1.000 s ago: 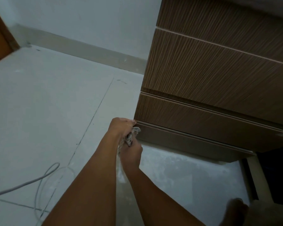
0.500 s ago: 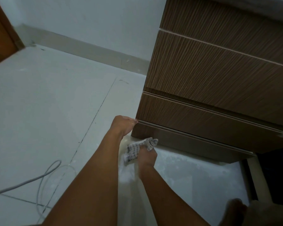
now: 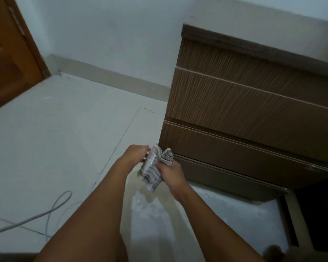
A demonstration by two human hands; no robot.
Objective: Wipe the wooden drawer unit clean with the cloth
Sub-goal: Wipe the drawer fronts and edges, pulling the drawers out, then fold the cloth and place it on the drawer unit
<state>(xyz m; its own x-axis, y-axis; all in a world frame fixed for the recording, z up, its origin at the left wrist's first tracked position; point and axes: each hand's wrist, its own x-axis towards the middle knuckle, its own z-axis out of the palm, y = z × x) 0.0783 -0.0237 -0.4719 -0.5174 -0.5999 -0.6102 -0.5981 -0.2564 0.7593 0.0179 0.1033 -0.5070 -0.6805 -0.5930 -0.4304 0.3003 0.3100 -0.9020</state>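
The wooden drawer unit (image 3: 250,110) fills the right side, with several ribbed brown drawer fronts and a dark top edge. A white cloth with a dark check (image 3: 153,168) hangs crumpled just in front of the unit's lower left corner, off the wood. My right hand (image 3: 171,173) grips the cloth from the right. My left hand (image 3: 135,154) pinches its upper left edge. Both forearms reach in from the bottom of the view.
Pale floor tiles (image 3: 61,133) spread to the left, dusty and streaked below the hands. A grey cable (image 3: 51,208) loops on the floor at lower left. A brown door (image 3: 9,59) stands at far left. A dark gap (image 3: 318,214) lies right of the unit's base.
My left hand has left the drawer's corner and joined the right on the cloth. The cloth has come up off the base and unfolded a little. The view has tilted upward.
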